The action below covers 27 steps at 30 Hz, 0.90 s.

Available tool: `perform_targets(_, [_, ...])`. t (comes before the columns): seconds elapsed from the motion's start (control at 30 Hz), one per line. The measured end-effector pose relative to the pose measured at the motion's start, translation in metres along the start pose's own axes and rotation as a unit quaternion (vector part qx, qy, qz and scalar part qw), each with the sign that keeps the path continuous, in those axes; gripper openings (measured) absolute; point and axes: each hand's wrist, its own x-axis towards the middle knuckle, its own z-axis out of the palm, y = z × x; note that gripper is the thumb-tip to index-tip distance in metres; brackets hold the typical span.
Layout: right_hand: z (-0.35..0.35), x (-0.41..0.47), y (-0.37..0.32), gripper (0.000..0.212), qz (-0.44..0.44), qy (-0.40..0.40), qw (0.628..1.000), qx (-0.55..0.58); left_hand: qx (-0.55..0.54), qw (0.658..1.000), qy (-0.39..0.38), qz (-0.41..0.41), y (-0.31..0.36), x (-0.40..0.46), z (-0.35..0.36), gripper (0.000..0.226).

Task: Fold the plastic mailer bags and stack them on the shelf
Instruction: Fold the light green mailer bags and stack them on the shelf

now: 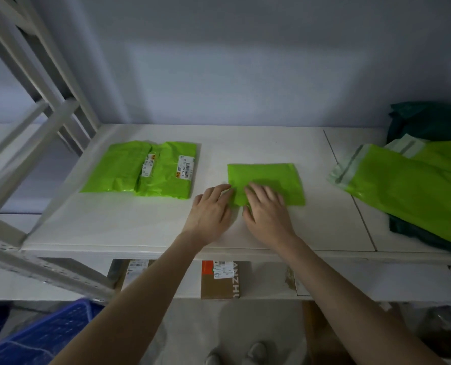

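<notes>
A folded lime-green mailer bag (274, 177) lies flat in the middle of the white shelf (145, 222). My right hand (268, 209) presses on its near left corner with fingers spread. Beside it, my left hand (210, 214) rests on the shelf, fingertips touching the bag's left edge. To the left lie two folded green mailers with white labels (145, 171), side by side and overlapping. At the right edge sits a pile of unfolded green mailers (403, 185).
Dark green bags (429, 119) lie under and behind the right pile. White shelf uprights (48, 106) stand at the left. Cardboard boxes (221, 280) sit on the lower shelf. A blue crate (42, 335) is on the floor at lower left.
</notes>
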Motion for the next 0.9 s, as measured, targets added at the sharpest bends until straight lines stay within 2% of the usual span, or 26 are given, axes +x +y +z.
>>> perform_targets(0.13, [0.001,-0.009,-0.007,0.052,0.002,-0.017,1.0,-0.026,0.023,0.999,-0.021,0.013,0.004,-0.006,0.002,0.066])
perform_targets(0.27, [0.004,-0.011,-0.009,0.054,0.004,-0.037,0.998,-0.042,0.039,0.998,-0.052,-0.007,0.009,-0.008,0.005,0.076])
perform_targets(0.37, [0.004,-0.011,-0.011,0.053,0.011,-0.035,0.998,-0.056,0.047,0.997,-0.063,-0.029,0.012,-0.009,0.011,0.068])
perform_targets(0.57, [0.004,-0.009,-0.009,0.05,0.018,-0.023,0.998,-0.056,0.071,0.995,-0.053,-0.038,0.019,-0.006,0.011,0.073])
perform_targets(0.67, [0.007,-0.008,-0.005,0.055,0.005,-0.018,0.999,-0.034,0.095,0.993,-0.064,-0.029,0.021,-0.004,0.008,0.054])
perform_targets(0.73, [0.007,-0.007,-0.005,0.058,-0.003,-0.01,1.0,-0.025,0.103,0.992,-0.069,-0.032,0.021,-0.004,0.008,0.052])
perform_targets(0.9, [0.004,-0.009,0.009,0.041,0.003,-0.005,1.0,-0.013,0.127,0.989,-0.077,-0.019,0.023,0.0,0.008,0.051])
